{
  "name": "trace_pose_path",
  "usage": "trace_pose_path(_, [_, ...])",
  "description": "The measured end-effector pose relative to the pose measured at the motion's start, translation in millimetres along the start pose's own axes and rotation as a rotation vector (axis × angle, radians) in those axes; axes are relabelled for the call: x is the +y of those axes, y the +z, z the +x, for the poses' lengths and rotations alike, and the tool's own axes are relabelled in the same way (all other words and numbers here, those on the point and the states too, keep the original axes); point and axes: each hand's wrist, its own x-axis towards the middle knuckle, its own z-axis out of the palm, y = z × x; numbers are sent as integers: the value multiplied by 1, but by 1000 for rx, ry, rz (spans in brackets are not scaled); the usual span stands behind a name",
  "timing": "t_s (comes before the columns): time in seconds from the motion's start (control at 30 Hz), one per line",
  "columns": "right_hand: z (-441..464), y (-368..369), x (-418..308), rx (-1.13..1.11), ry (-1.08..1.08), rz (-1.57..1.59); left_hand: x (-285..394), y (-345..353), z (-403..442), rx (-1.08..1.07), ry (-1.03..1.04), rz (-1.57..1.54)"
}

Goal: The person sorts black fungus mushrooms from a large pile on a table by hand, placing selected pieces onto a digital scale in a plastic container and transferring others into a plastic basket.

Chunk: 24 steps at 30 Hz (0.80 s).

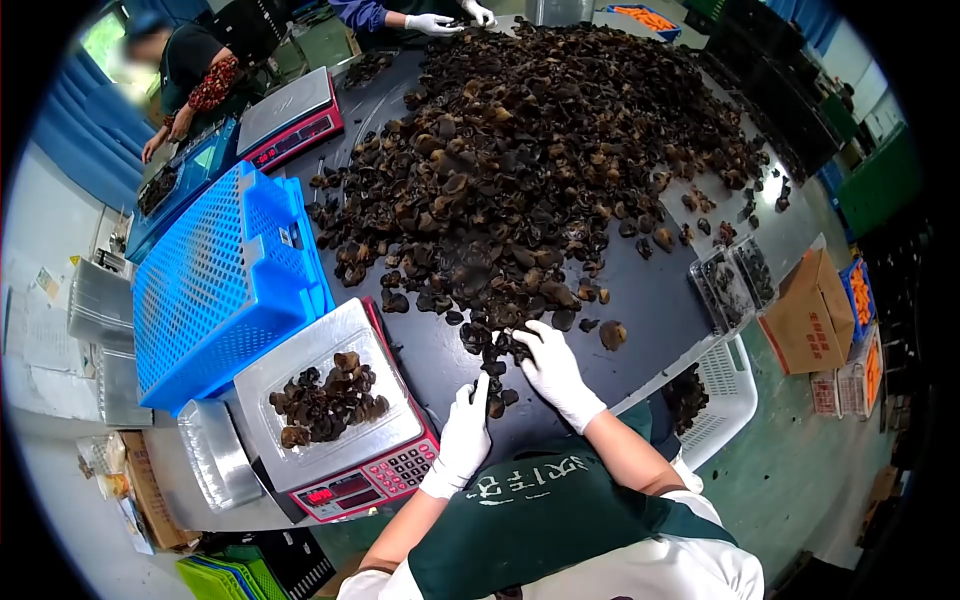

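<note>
A large heap of dark brown wood ear mushrooms (500, 180) spreads over the dark table (640, 320). At its near edge, my right hand (556, 375), in a white glove, has its fingers curled on a few wood ears. My left hand (464, 437), also gloved, lies beside loose pieces with its fingers stretched forward; the fingertips touch the dark pieces between the hands. Left of it stands a red and silver digital scale (365, 480). On the scale is a clear plastic tray (395, 430) with wood ears in it.
Blue perforated crates (200, 290) stand behind the scale, with empty clear trays (215, 455) beside them. Lidded clear boxes (722, 290) sit at the table's right edge, above a white basket (735, 390). Co-workers (195, 80) stand across the table; another scale (290, 120) is near.
</note>
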Motion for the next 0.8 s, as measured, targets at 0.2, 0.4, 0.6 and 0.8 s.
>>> trace_pose_path(0.2, [-43, -19, 3, -14, 57, 64, 19, -23, 16, 154, 140, -228])
trace_pose_path(0.4, [-53, -6, 16, 7, -21, 5, 110, -39, 27, -240, 527, -642])
trace_pose_path(0.6, [-39, -25, -9, -34, -24, -46, 38, -3, 84, 262, 213, 186])
trace_pose_path(0.8, [-30, -13, 16, 110, 7, 108, 11, 25, 83, 171, 169, 307])
